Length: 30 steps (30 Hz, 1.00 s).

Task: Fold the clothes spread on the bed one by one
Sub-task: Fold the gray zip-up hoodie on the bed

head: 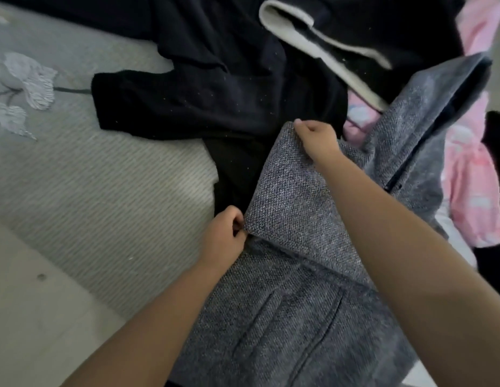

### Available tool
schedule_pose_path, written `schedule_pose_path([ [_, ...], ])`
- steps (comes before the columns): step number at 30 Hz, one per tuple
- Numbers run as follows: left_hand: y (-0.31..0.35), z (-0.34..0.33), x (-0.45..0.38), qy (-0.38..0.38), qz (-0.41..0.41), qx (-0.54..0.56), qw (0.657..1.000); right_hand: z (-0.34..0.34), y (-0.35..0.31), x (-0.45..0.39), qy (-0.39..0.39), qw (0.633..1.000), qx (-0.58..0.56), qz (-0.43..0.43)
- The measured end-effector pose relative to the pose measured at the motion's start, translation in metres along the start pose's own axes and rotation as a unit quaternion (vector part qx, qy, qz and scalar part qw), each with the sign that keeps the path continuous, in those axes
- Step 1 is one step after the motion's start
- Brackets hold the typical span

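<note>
grey knit jacket (293, 303): spread across near edge of bed (98, 185), body lying flat toward the viewer, one panel raised and doubled over toward the middle. slanted pocket seams showing on flat part; dark zip line at upper right.

left hand (225, 236): fingers curled, pinching near corner of raised panel at its lower left edge.

right hand (317, 139): fingers curled, thumb on top, pinching far corner of same panel.

step in hand, by judgement: folding one side of jacket inward. for a clean result: keep held edge taut between both pinches, carry it over parallel to zip line, lay it down flat, then smooth from crease outward so thick knit does not bunch; keep fabric off the dark clothing beneath.

other stock: black garment (215, 101) lying beyond and partly under jacket; dark garment with pale fleecy lining (321, 43) at top; pink patterned clothing (472, 169) at right, partly under jacket. grey bedcover with embroidered flower (28, 79) at left.

hidden or unclear: fingertips of both hands tucked behind fabric; far sleeve and hood of jacket blurred; lower hem cut off by frame; number of dark garments not separable; pink items cut off at right edge.
</note>
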<state>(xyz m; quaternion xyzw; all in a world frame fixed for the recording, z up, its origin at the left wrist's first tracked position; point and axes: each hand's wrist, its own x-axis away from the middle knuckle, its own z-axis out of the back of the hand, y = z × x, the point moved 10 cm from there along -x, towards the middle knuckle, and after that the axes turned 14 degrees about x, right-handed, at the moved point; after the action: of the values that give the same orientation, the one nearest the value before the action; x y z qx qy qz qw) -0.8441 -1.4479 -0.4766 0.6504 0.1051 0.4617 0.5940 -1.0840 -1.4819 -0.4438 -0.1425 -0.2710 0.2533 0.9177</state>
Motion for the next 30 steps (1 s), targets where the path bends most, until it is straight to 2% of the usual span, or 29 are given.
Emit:
schedule_pose_path([
  [2, 0.017, 0.004, 0.003, 0.013, -0.028, -0.003, 1.000, 0.025, 0.017, 0.010, 0.028, 0.999, -0.020, 0.002],
  [6, 0.085, 0.005, 0.010, 0.077, -0.183, -0.084, 0.976, 0.067, 0.083, 0.051, 0.061, 0.997, 0.032, -0.028],
  [9, 0.139, -0.040, 0.006, 0.014, -0.317, -0.149, 0.936, 0.099, 0.143, 0.094, 0.109, 0.986, 0.120, -0.043],
  [10, 0.149, -0.062, 0.005, -0.023, -0.349, -0.179, 0.920, 0.107, 0.160, 0.107, 0.124, 0.978, 0.165, -0.036],
  [12, 0.156, -0.108, -0.003, -0.093, -0.376, -0.254, 0.886, 0.109, 0.204, 0.128, 0.105, 0.959, 0.258, -0.053],
  [15, 0.129, -0.154, -0.034, -0.173, -0.307, -0.374, 0.858, 0.095, 0.278, 0.156, 0.016, 0.936, 0.323, -0.141],
  [19, 0.072, -0.143, -0.077, -0.121, -0.206, -0.538, 0.808, 0.068, 0.324, 0.164, -0.036, 0.947, 0.262, -0.179],
  [21, 0.060, -0.139, -0.082, -0.105, -0.184, -0.544, 0.812, 0.060, 0.329, 0.157, -0.041, 0.951, 0.254, -0.173],
  [25, 0.069, -0.145, -0.080, -0.077, -0.209, -0.529, 0.819, 0.063, 0.325, 0.146, -0.055, 0.949, 0.265, -0.159],
  [26, 0.070, -0.146, -0.081, -0.080, -0.207, -0.526, 0.821, 0.073, 0.321, 0.143, -0.033, 0.949, 0.277, -0.149],
  [30, 0.082, -0.155, -0.094, -0.091, -0.199, -0.476, 0.852, 0.142, 0.280, 0.116, 0.173, 0.949, 0.255, -0.070],
])
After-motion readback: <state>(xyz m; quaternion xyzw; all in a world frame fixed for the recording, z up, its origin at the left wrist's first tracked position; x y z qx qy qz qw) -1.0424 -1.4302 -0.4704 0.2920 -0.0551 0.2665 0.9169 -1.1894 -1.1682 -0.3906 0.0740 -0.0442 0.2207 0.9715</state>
